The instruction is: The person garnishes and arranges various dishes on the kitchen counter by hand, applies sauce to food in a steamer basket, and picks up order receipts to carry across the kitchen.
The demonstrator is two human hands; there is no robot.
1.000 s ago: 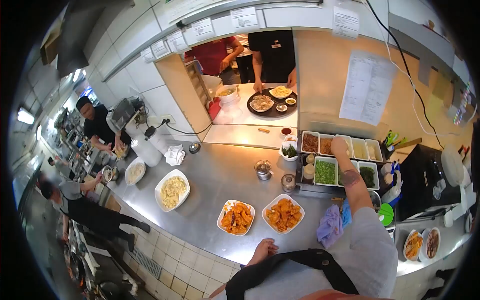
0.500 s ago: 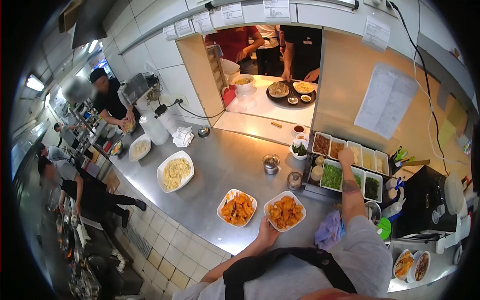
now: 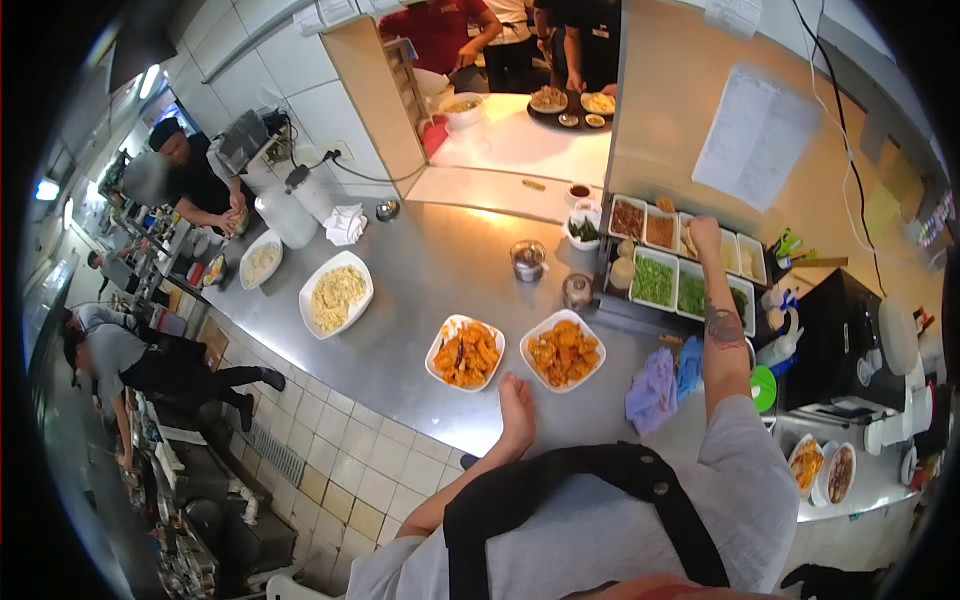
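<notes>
My left hand (image 3: 516, 408) is at the counter edge, between and just below two square white bowls of orange-coated pieces, the left bowl (image 3: 465, 352) and the right bowl (image 3: 562, 350). Its fingers look curled together, and nothing shows in them. My right arm stretches over the rack of white tubs. At the back row, my right hand (image 3: 703, 232) is over the third tub, fingers bunched downward; what they hold is hidden. A tub of brown topping (image 3: 660, 229) is just left of it, and tubs of chopped greens (image 3: 653, 278) are in the front row.
Two white dishes of pale food, one larger (image 3: 337, 297) and one smaller (image 3: 262, 259), are on the left. Glass jars (image 3: 528, 262) and a purple cloth (image 3: 652, 390) sit nearer. A co-worker (image 3: 180, 170) handles food at the far left. People stand behind a tray (image 3: 560, 118) beyond the pass.
My right hand has shifted from the second back tub to the third. My left hand touched the right bowl's rim half a second ago and is now off it, lower left. The camera view has shifted.
</notes>
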